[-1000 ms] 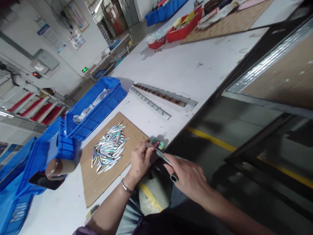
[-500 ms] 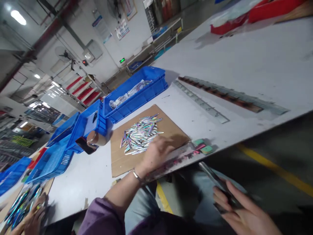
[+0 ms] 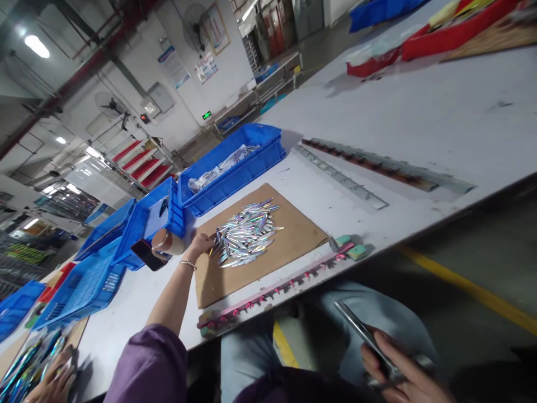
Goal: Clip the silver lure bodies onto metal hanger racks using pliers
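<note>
My left hand [image 3: 200, 244] reaches across to the left edge of a heap of shiny iridescent spindle-shaped pieces [image 3: 245, 233] on a brown cardboard sheet [image 3: 289, 240]; its fingers curl onto the nearest pieces. My right hand [image 3: 398, 369] is low over my lap, below the table edge, closed on a long flat metal strip [image 3: 361, 330]. A pink rack with small clips [image 3: 272, 291] lies along the near edge of the white table [image 3: 419, 117], with green sponge blocks [image 3: 350, 247] at its right end.
Blue bins [image 3: 235, 162] stand behind and left of the cardboard, beside a tape roll [image 3: 165, 242] and a phone [image 3: 145, 254]. Two long metal rails [image 3: 377, 165] lie further right. Red trays [image 3: 444, 33] sit far back. Another person's hand [image 3: 50, 380] works at the bottom left.
My left hand has moved from the cardboard's near edge to the left side of the shiny heap. My right hand with the strip stays down by my lap. The view has tilted slightly.
</note>
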Demonstrator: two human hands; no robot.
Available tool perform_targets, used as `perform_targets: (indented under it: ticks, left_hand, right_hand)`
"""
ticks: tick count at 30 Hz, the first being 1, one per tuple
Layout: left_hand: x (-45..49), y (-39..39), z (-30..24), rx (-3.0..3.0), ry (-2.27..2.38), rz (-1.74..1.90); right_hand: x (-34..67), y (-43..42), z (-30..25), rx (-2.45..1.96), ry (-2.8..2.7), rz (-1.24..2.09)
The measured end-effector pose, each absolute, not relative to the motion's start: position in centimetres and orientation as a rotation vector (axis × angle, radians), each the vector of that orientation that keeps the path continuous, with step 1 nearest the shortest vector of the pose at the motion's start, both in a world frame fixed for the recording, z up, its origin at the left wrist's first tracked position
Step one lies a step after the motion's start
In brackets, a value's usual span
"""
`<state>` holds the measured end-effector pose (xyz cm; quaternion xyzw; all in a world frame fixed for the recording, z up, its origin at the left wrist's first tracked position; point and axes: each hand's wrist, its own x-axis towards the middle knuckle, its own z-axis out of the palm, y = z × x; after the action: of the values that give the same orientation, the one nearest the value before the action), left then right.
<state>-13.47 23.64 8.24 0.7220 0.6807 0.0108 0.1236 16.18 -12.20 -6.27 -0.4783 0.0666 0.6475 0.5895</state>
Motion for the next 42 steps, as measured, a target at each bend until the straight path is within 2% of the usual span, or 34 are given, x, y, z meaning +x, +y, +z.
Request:
perform_targets:
  ticks: [8,10,13,15,18,22,27,30,33,36,39,42]
  left_hand:
    - [-13.3,20.8,10.5,2.162,1.877,0.249]
    - [-12.4,19.5,11.2,2.175,1.777,0.472]
    - [-9.2,17.1,11.8,2.021,1.363,0.990]
    - [-6.1,15.1,11.8,1.858,1.121,1.136]
    - [-0.9,12.2,10.9,1.564,0.949,1.169]
    - [4.3,9.4,7.7,1.287,0.765,0.981]
    - [6.1,7.9,3.1,1.537,0.940,0.964]
    - [5.8,8.0,1.9,1.684,1.029,0.964]
    - [5.6,8.1,1.9,1.718,0.987,0.958]
    - [5.6,7.9,2.3,1.725,0.923,0.898]
    - [5.8,7.7,2.4,1.777,0.919,0.844]
    - [5.8,7.7,2.2,1.825,0.930,0.819]
  right_hand:
    - [15.9,-11.6,-6.7,-1.076,0.136,1.391]
    - [16.1,-11.3,-6.0,-1.045,0.011,1.368]
    - [16.2,-10.2,-5.0,-0.954,-0.016,1.330]
    - [16.2,-9.4,-4.5,-0.868,0.064,1.309]
    - [16.2,-8.1,-3.9,-0.736,0.218,1.322]
    - [17.0,-7.0,-3.7,-0.481,0.402,1.546]
    - [17.5,-6.6,-4.7,0.019,0.688,1.768]
    - [16.9,-6.4,-5.2,0.140,0.733,1.768]
    - [16.1,-6.1,-4.9,-0.005,0.565,1.717]
    - [15.8,-6.0,-4.2,-0.463,0.148,1.575]
    - [16.1,-6.3,-4.2,-1.033,-0.299,1.178]
    - [16.7,-6.8,-4.8,-1.391,-0.717,0.773]
